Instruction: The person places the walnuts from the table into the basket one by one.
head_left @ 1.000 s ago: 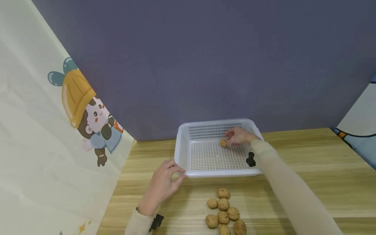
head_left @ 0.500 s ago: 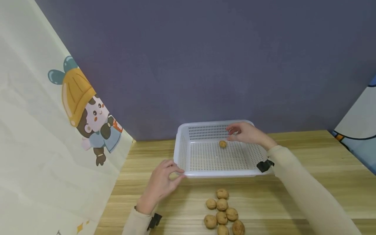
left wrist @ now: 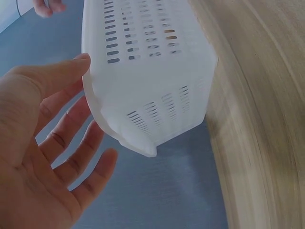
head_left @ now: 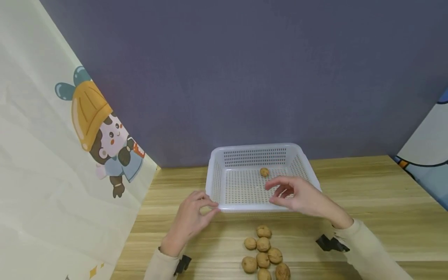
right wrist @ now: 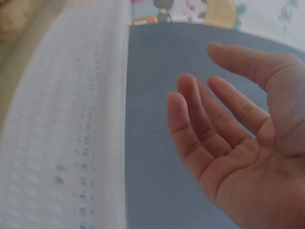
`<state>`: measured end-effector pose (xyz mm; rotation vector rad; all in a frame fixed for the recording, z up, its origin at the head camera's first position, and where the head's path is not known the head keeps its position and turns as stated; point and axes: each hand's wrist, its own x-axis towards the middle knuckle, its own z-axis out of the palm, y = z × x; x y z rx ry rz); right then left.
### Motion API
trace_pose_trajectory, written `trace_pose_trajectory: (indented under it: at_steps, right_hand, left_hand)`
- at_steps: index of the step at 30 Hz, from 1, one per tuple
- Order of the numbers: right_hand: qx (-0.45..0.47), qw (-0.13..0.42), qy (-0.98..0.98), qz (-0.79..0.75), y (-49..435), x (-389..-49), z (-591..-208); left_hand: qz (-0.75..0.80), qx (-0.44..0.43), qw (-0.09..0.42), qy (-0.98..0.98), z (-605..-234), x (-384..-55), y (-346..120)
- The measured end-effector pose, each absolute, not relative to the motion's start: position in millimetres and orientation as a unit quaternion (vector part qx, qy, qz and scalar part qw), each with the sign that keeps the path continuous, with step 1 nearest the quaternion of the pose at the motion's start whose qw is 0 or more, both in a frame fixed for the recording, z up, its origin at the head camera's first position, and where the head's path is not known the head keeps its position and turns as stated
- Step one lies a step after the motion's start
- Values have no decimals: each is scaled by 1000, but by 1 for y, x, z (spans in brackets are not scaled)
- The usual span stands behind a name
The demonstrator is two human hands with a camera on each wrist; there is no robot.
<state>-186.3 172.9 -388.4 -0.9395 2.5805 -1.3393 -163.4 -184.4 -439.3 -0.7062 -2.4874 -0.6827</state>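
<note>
A white perforated plastic basket (head_left: 252, 208) stands on the wooden table, with one walnut (head_left: 264, 172) on its floor toward the back. My left hand (head_left: 190, 217) pinches the rim at the basket's near left corner; the left wrist view shows the thumb (left wrist: 71, 70) on one side of the rim and the fingers reaching behind it. Above the front right part of the basket is my right hand (head_left: 302, 197), its fingers loosely bent and spread from the thumb. Nothing lies in that hand, as the right wrist view shows.
Several walnuts (head_left: 263, 244) lie in a loose cluster on the table (head_left: 350, 186) in front of the basket. A dark grey-blue panel (head_left: 224, 77) rises behind it. A pale sheet with a cartoon figure (head_left: 108, 136) closes off the left side.
My right hand has let go of the walnut inside the basket and drawn back toward the near right, over the front rim. The left hand stays at the corner.
</note>
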Motion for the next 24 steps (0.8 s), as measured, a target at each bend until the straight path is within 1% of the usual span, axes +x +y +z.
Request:
trace_pose_trajectory:
  at_steps: [2,4,10,14,24]
  right_hand:
    - [-320,36,843,-430,169,-175,-396]
    - [-330,45,835,-438,166,-167,-405]
    - [-341,116,800,-479,163,-154,-436]
    - [-344,138,803,-466,161,-151,-451]
    - [-319,152,825,-441,159,-160,-479]
  left_hand:
    - [-249,-256,233,-905,-440,-164,-184]
    - [-249,-254,234,-905,-441,-164,-184]
    - [-249,-255,242,-902,-441,-165,-184]
    - [-247,-261,249,-899,-442,-166,-185]
    - [-254,-262,245,-898,-444,-166,-185]
